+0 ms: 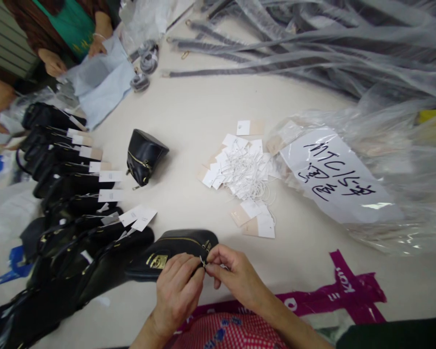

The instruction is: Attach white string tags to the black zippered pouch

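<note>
A small black bag (pixel 189 237) with a gold zip and a gold clasp lies on the table right in front of me. At its right end, my left hand (pixel 179 286) and my right hand (pixel 234 274) meet fingertip to fingertip. Both pinch a thin white string (pixel 202 261) beside the zip end. Any tag on this string is hidden by my fingers. Beyond them lies a pile of white and beige paper tags (pixel 241 167) with looped white strings. Another small black bag (pixel 145 155) with a gold zip stands alone farther off.
Several tagged black bags (pixel 76 198) form a row at left. Plastic-wrapped straps (pixel 221 72) lie at the back. A clear plastic bag with a handwritten sheet (pixel 334 179) is at right. Purple tape (pixel 349 286) crosses the near edge. Other people's hands (pixel 98 46) work at the far left.
</note>
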`<state>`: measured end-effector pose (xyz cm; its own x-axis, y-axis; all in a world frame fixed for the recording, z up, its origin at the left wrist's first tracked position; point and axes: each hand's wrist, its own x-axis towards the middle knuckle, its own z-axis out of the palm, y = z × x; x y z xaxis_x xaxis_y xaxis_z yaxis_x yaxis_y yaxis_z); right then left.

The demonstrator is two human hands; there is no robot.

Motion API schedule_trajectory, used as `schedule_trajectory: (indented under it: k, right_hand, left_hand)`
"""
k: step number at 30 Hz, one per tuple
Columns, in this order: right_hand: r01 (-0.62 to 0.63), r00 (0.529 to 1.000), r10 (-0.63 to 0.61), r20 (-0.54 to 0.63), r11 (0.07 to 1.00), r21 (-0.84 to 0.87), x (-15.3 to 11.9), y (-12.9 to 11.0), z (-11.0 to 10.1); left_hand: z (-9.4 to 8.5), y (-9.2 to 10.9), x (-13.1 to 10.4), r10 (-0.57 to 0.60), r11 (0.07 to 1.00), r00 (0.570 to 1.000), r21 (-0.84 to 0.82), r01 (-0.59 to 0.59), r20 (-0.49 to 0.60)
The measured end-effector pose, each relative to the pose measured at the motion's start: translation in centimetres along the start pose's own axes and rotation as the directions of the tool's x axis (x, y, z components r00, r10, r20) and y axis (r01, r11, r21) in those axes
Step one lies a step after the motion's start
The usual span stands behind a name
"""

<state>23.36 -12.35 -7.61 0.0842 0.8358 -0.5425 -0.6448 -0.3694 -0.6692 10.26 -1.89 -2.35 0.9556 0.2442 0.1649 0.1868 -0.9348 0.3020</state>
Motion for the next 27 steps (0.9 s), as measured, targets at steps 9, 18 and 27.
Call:
schedule_trajectory:
  k: [9, 18, 27]
  right_hand:
    - [-0.079, 0.994, 0.070, 0.079, 0.990, 0.114, 0.8, -0.1, -0.4]
    - [0.110, 0.993, -0.112, -0.020, 0.990, -0.089, 0.6, -1.1, 0.0]
    - [0.106, 0.985, -0.106, -0.135, 0.994, -0.004, -0.3, -3.5, -0.1]
  left_hand:
    - [-0.1, 0.6, -0.2, -0.044, 0.999, 0.999, -0.023, 0.044, -0.023]
    - [0.0, 0.6, 0.0, -0.081, 0.995, 0.997, -0.064, 0.081, 0.001]
    - [-2.3, 1.6, 2.0, -0.296, 0.928, 0.935, -0.173, 0.330, 0.196]
